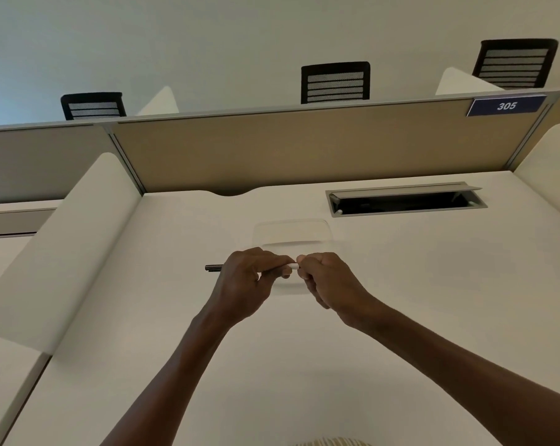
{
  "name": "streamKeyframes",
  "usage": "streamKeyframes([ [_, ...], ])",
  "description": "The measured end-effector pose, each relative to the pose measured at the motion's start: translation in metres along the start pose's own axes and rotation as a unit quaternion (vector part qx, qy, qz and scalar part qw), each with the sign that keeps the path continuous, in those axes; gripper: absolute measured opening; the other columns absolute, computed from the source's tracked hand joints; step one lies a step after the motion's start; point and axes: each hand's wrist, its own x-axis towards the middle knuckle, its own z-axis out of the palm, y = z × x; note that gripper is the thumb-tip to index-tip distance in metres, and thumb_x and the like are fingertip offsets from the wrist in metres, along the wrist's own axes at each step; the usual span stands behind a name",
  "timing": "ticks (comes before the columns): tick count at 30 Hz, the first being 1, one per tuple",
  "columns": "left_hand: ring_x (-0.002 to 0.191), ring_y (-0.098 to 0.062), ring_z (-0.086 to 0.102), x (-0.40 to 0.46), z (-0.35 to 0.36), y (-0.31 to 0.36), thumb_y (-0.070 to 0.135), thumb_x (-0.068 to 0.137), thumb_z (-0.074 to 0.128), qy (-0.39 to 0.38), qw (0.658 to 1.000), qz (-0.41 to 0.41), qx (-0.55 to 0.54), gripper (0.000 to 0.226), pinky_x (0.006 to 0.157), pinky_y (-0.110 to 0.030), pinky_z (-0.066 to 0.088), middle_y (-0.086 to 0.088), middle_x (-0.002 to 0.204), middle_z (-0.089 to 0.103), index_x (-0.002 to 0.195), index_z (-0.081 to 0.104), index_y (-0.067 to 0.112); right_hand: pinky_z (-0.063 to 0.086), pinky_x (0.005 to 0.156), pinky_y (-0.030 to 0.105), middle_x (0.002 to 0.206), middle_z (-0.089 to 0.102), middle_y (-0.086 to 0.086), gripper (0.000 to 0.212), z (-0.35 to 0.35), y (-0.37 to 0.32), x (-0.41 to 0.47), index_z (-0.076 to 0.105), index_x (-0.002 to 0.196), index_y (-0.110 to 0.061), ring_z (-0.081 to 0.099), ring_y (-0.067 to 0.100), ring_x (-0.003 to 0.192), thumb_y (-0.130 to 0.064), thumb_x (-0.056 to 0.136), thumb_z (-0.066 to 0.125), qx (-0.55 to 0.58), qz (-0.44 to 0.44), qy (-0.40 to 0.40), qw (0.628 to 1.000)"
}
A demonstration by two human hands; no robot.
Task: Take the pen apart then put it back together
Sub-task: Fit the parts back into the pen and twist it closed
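Head view. Pen point(214, 268): held level above the white desk point(401, 300), dark end jutting left, white part showing between the hands. Left hand point(249, 278): fingers closed around the pen's middle. Right hand point(325, 281): fingertips pinched on the pen's right end. Clear tray point(291, 231): just beyond the hands. Cable slot point(404, 199): far right. Sign "305" point(506, 105): on the partition.

White desk point(401, 317), clear tray point(291, 233).

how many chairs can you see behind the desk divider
3. One chair at the left, one in the middle, one at the right above the 305 sign. Only their backs show over the divider; more may be hidden.
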Motion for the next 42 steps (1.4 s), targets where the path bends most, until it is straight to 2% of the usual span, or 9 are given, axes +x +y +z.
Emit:
streamKeyframes([
  [5,0.073,-0.004,0.062,0.000,0.002,-0.002,0.016,0.089,0.065,-0.008,1.000,0.016,0.017,0.019,0.065,-0.030,0.052,0.014,0.083,0.075,0.101,0.077,0.023,0.015,0.038,0.021,0.051,0.026,-0.006,0.033,-0.001,-0.008,0.001,0.042,0.060,-0.018,0.016,0.011,0.042,-0.020,0.093,0.041,0.155,0.165,-0.043,0.973],
  [8,0.074,-0.006,0.064,0.002,0.002,-0.006,0.012,0.090,0.067,-0.014,1.000,-0.012,0.000,0.015,0.065,-0.029,0.051,0.014,0.079,0.074,0.096,0.077,0.021,0.027,0.044,0.024,0.047,0.039,-0.011,0.039,0.001,-0.003,0.000,0.051,0.062,-0.017,0.031,0.007,0.039,-0.028,0.098,0.041,-0.094,0.010,0.016,0.995],
  [11,0.069,0.000,0.061,0.004,-0.001,-0.005,0.017,0.091,0.066,-0.019,0.999,-0.023,-0.026,0.011,0.064,-0.013,0.041,0.018,0.073,0.069,0.090,0.076,0.019,0.037,0.051,0.033,0.056,0.050,-0.008,0.036,-0.004,0.003,0.001,0.047,0.074,-0.017,0.048,0.013,0.052,-0.034,0.102,0.032,-0.349,-0.184,0.037,0.918],
  [14,0.068,0.004,0.061,0.006,-0.002,-0.004,0.015,0.090,0.065,-0.028,0.998,-0.026,-0.041,0.012,0.063,-0.006,0.037,0.023,0.073,0.067,0.090,0.077,0.016,0.026,0.048,0.033,0.053,0.032,-0.008,0.033,-0.009,0.005,0.006,0.032,0.071,-0.020,0.034,0.019,0.049,-0.032,0.101,0.033,-0.409,-0.252,0.040,0.876],
  [21,0.074,-0.001,0.064,0.002,0.011,0.000,0.008,0.085,0.068,0.054,0.997,-0.009,-0.055,0.018,0.067,-0.004,0.038,0.016,0.078,0.071,0.100,0.078,0.014,0.024,0.049,0.030,0.050,0.032,-0.003,0.042,0.003,0.002,0.008,0.035,0.058,-0.013,0.026,0.010,0.048,-0.018,0.099,0.042,-0.146,-0.137,0.055,0.978],
  [30,0.075,0.009,0.060,-0.003,0.031,-0.004,0.000,0.084,0.070,0.107,0.993,-0.024,-0.052,0.017,0.067,-0.003,0.036,0.013,0.080,0.072,0.096,0.078,0.010,0.018,0.045,0.026,0.049,0.027,-0.004,0.033,0.007,-0.004,0.013,0.036,0.059,-0.011,0.019,0.010,0.043,-0.016,0.091,0.040,-0.057,0.023,0.072,0.995],
  [34,0.077,0.002,0.068,-0.002,0.034,-0.002,0.000,0.086,0.070,0.109,0.981,-0.095,-0.129,0.023,0.068,-0.012,0.048,0.014,0.080,0.074,0.098,0.077,0.019,0.022,0.044,0.021,0.039,0.035,-0.010,0.048,0.005,-0.007,0.017,0.033,0.050,-0.022,0.033,0.008,0.038,-0.023,0.097,0.042,-0.150,-0.055,0.081,0.984],
  [37,0.067,0.007,0.062,0.000,0.034,0.002,0.012,0.092,0.065,0.089,0.955,-0.172,-0.227,0.023,0.064,-0.008,0.043,0.021,0.067,0.069,0.105,0.075,0.029,0.033,0.047,0.018,0.053,0.050,-0.012,0.037,0.003,-0.005,0.019,0.046,0.068,-0.026,0.047,0.005,0.047,-0.044,0.100,0.040,-0.264,-0.149,0.088,0.949],
  [42,0.055,-0.008,0.043,0.001,0.037,0.000,0.034,0.096,0.058,0.071,0.927,-0.219,-0.298,0.025,0.054,-0.026,0.035,0.008,0.059,0.052,0.087,0.075,0.018,0.042,0.065,0.013,0.089,0.056,-0.012,0.010,0.005,0.001,0.019,0.059,0.097,-0.022,0.053,0.004,0.077,-0.032,0.095,0.058,-0.138,-0.227,0.101,0.959],
])
